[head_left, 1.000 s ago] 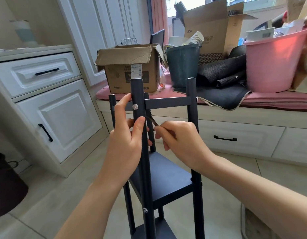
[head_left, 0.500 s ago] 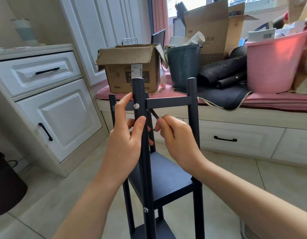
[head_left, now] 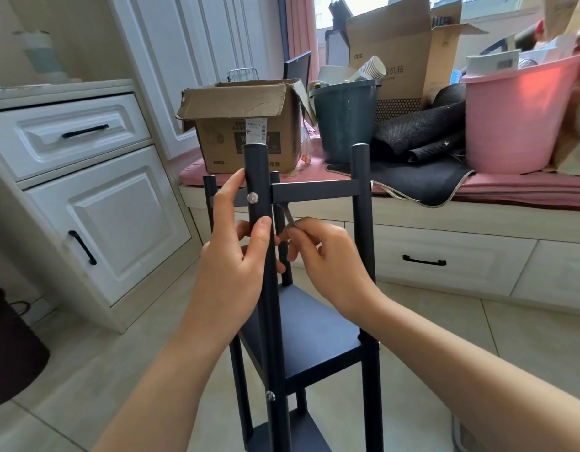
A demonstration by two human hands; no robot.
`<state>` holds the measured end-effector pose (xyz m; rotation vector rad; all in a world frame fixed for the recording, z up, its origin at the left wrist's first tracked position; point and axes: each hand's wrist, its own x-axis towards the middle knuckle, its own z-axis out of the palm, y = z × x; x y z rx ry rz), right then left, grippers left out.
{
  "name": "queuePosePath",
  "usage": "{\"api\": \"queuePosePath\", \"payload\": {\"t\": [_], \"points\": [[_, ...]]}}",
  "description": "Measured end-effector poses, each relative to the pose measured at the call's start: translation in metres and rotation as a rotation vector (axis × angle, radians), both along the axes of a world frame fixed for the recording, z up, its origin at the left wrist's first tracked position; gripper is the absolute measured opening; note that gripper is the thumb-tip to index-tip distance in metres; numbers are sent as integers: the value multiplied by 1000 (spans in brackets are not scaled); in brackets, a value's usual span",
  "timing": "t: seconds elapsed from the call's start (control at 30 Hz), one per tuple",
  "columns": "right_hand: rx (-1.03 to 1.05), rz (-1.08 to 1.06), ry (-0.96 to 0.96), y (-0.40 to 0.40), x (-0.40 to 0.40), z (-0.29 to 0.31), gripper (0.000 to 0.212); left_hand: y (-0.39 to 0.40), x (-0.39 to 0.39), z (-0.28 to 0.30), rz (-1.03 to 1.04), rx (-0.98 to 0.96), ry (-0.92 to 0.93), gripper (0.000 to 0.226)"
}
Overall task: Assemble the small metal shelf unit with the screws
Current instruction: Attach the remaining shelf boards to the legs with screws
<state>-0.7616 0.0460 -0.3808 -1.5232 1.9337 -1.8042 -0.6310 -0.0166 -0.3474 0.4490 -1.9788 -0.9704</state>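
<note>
Right hand (head_left: 327, 252): my fingers (head_left: 290, 234) pinch the short arm of a small hex key (head_left: 289, 216), whose tip reaches up under the top crossbar (head_left: 314, 192), behind the near post (head_left: 259, 203).

Left hand (head_left: 236, 256): thumb and fingers wrapped round that post, just below its silver screw (head_left: 252, 198).

Shelf unit (head_left: 301, 327): upright on the tiled floor (head_left: 86, 370), dark metal, middle shelf fitted, a second screw (head_left: 270, 396) lower on the same post.

Handling note, my judgement: I hold the post steady, seat the key fully before turning, and take short turns; the cramped gap could let it slip.

Beyond: window seat carrying a cardboard box (head_left: 246, 125) and pink tub (head_left: 523, 115).
</note>
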Motion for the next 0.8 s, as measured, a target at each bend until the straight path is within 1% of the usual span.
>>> {"api": "queuePosePath", "payload": {"t": [0.1,0.2,0.27,0.4,0.47,0.63,0.8], "points": [[-12,-34,79,2,-5,5,23,0,0,0,3,21,-2,56],[43,-44,171,2,-8,8,25,1,-2,-2,31,33,-13,57],[68,-46,197,3,-9,6,25,2,-2,-3,44,32,-15,60],[61,-45,172,6,-9,3,24,4,-2,-1,194,-144,-19,64],[47,-41,160,8,-8,2,24,7,-1,2,251,-188,-11,63],[29,-33,127,11,-5,-1,24,10,-1,4,279,-199,-13,63],[53,-17,179,10,-10,5,24,6,0,4,290,-191,-23,65]]}}
